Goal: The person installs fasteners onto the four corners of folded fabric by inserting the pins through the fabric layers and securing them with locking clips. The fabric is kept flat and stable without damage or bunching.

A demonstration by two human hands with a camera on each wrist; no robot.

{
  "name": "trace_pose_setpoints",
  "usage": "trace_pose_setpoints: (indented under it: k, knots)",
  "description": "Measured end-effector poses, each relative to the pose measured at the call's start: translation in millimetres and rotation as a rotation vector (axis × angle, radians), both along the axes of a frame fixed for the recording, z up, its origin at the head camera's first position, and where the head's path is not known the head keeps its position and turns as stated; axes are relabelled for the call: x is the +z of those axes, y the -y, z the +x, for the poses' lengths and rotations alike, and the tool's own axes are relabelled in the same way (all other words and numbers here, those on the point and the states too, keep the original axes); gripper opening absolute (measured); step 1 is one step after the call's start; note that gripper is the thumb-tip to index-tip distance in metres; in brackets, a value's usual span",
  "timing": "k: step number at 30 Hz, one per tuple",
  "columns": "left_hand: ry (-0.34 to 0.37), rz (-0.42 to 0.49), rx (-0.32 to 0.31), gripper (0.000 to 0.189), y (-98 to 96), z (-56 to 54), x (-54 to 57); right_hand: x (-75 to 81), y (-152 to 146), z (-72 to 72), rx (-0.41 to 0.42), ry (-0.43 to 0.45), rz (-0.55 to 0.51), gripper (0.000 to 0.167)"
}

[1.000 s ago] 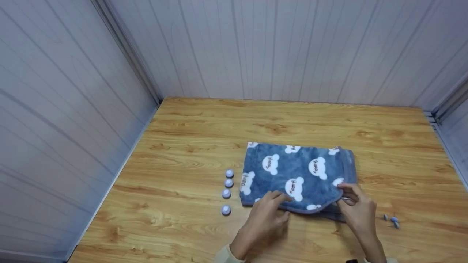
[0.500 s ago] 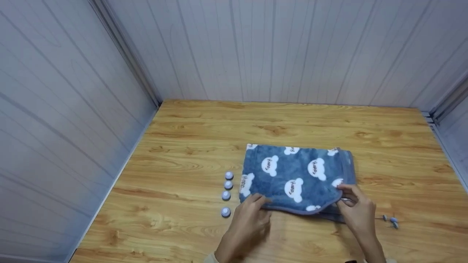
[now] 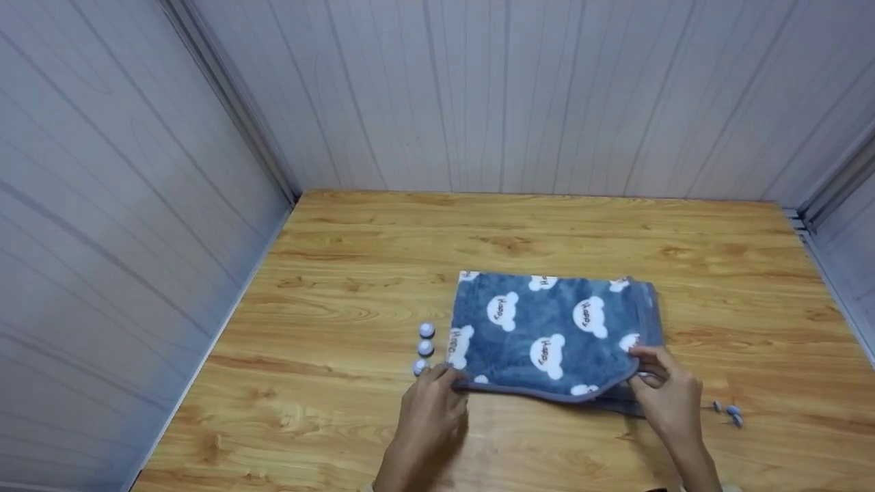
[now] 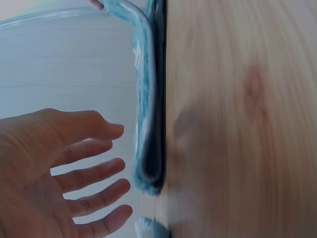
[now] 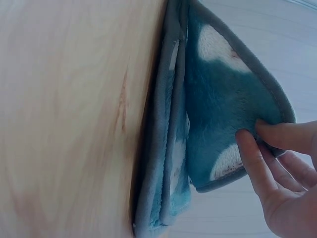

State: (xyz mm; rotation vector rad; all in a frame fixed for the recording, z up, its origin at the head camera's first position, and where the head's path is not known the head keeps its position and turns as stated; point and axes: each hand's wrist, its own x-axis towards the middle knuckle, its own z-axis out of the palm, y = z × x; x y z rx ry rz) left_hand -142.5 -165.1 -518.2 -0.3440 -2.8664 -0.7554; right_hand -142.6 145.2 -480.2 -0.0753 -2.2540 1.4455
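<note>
A folded blue fleece blanket [image 3: 519, 342] with white bear-head prints and a grey border lies on the table. My right hand [image 3: 671, 400] pinches its near right corner between thumb and fingers. In the right wrist view, that corner flap [image 5: 223, 104] stands lifted off the layers beneath. My left hand [image 3: 429, 408] is at the blanket's near left corner, with its fingers loosely bent. From the left wrist, the fingers of this hand [image 4: 96, 173] appear spread and apart from the fold, holding nothing.
Small pale round knobs [image 3: 426, 348] stand in a row left of the blanket, partly covered by my left hand. To the right lie a few blue-headed pins [image 3: 733, 411]. Panelled walls [image 3: 478, 96] border the wooden table [image 3: 342, 273] behind and at both sides.
My left hand has slid left along the blanket's near edge to its left corner, now covering the nearest knob. My right hand keeps its pinch on the lifted corner.
</note>
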Motion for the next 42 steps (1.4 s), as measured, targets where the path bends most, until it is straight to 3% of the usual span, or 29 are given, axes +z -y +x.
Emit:
trace_pose_setpoints:
  k: [5, 11, 19, 25, 32, 37, 42]
  knots:
    - [0.047, -0.043, 0.059, 0.022, 11.2, 0.9, -2.0, 1.3, 0, 0.8, 0.012, -0.025, 0.004, 0.025]
    - [0.101, -0.01, 0.101, 0.022, 17.6, 3.6, -5.8, 0.0, -1, 0.1, 0.015, -0.029, 0.017, 0.024]
    - [0.145, 0.016, 0.171, 0.025, 26.1, 4.4, -6.0, -25.0, -12, -9.2, 0.011, -0.027, 0.018, 0.028]
    - [0.203, 0.016, 0.25, 0.022, 36.4, 1.4, -6.7, -29.3, -16, -10.4, 0.026, -0.042, 0.017, 0.029]
    - [0.288, 0.13, 0.194, 0.017, 40.1, -3.4, -11.4, -31.1, -14, -8.8, 0.017, -0.024, -0.003, 0.031]
    - [0.305, 0.216, 0.144, 0.018, 38.9, -7.2, -13.5, -10.2, -6, -1.2, 0.012, -0.013, 0.01, 0.027]
    - [0.324, 0.204, 0.171, 0.017, 33.2, -6.4, -7.9, 1.5, -1, 3.8, 0.0, -0.014, 0.026, 0.026]
